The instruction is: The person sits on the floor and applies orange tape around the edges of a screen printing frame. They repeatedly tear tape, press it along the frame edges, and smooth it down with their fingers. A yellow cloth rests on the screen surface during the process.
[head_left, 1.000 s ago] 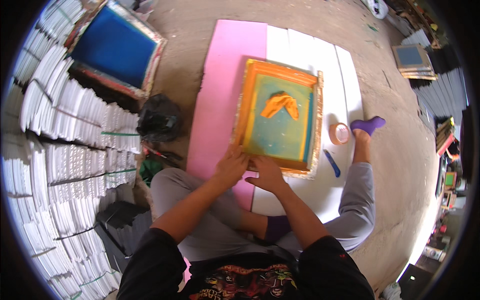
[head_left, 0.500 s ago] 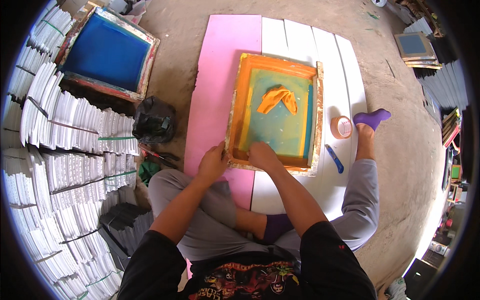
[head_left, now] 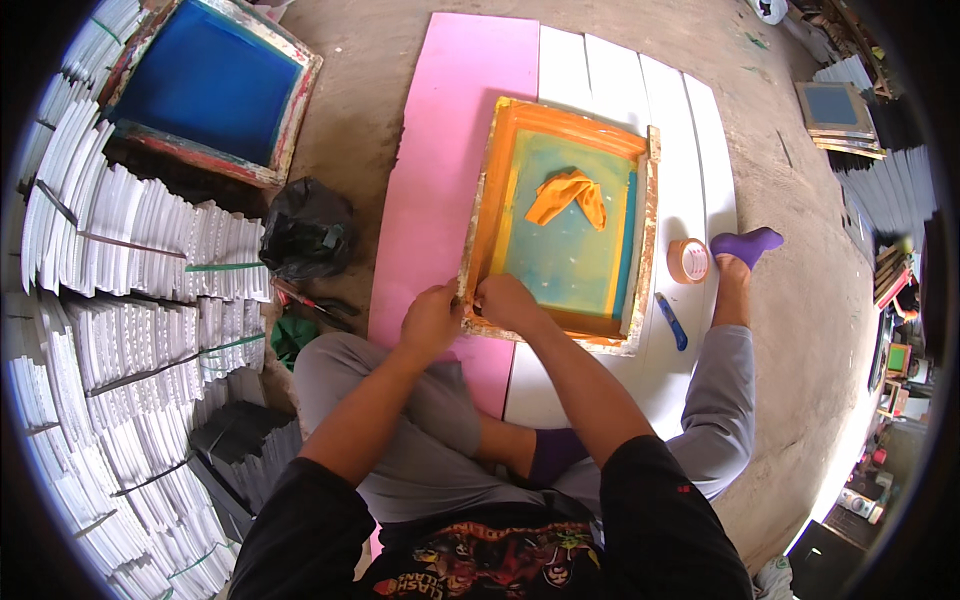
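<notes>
A wooden screen-printing frame (head_left: 648, 230) lies flat before me, its mesh (head_left: 560, 262) green and yellow with brown tape round the inside. On the mesh rests a crumpled orange cloth (head_left: 566, 198). My left hand (head_left: 432, 318) closes on the outer side of the frame at its near left corner. Just inside that corner, my right hand (head_left: 505, 303) is curled with its fingers down by the taped edge. Whatever its fingertips may hold is hidden. Both hands are close together.
The frame lies on pink (head_left: 425, 200) and white boards (head_left: 700, 130). Right of it are a tape roll (head_left: 688, 261) and a blue cutter knife (head_left: 672, 322). Leftward stand a black plastic bag (head_left: 308, 228), pliers (head_left: 318, 308), a blue screen (head_left: 210, 85) and stacked white bundles (head_left: 130, 330).
My right hand has slid left along the near inside edge into the corner, closer to my left hand. My left hand stays at the corner. The whole view has shifted slightly.
</notes>
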Available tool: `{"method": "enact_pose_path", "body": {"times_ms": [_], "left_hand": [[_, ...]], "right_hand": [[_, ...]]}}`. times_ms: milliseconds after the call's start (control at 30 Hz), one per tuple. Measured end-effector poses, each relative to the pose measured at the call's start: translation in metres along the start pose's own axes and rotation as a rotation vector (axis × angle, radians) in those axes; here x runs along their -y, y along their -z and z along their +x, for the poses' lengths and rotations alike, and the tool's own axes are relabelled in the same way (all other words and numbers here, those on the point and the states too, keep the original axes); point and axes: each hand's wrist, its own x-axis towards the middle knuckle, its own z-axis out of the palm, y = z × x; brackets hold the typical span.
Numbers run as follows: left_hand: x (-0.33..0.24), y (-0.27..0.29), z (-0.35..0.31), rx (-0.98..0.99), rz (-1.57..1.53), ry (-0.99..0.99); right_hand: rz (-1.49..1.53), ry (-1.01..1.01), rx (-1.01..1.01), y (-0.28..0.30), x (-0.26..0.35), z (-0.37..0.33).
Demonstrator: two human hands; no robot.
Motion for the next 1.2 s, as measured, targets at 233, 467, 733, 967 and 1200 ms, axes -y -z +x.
{"method": "enact_pose_path", "body": {"times_ms": [233, 467, 733, 967, 1200], "left_hand": [[0.015, -0.004, 0.001, 0.0, -0.016, 0.017], [0.005, 0.001, 0.001, 0.0, -0.043, -0.013], [-0.006, 0.004, -0.006, -0.008, -0.047, 0.02], [0.003, -0.004, -0.004, -0.033, 0.01, 0.038], [0.004, -0.005, -0.007, -0.148, 0.152, -0.081]], "right_hand": [[-0.055, -0.23, -0.055, 0.029, -0.03, -0.058], [-0.258, -0.511, 0.033, 0.07, -0.091, -0.123], [-0.44, -0.545, 0.109, 0.063, -0.098, -0.114], [-0.978, -0.323, 0.332, 0.063, -0.103, -0.085], [-0.784, -0.212, 0.182, 0.098, -0.097, -0.122]]}}
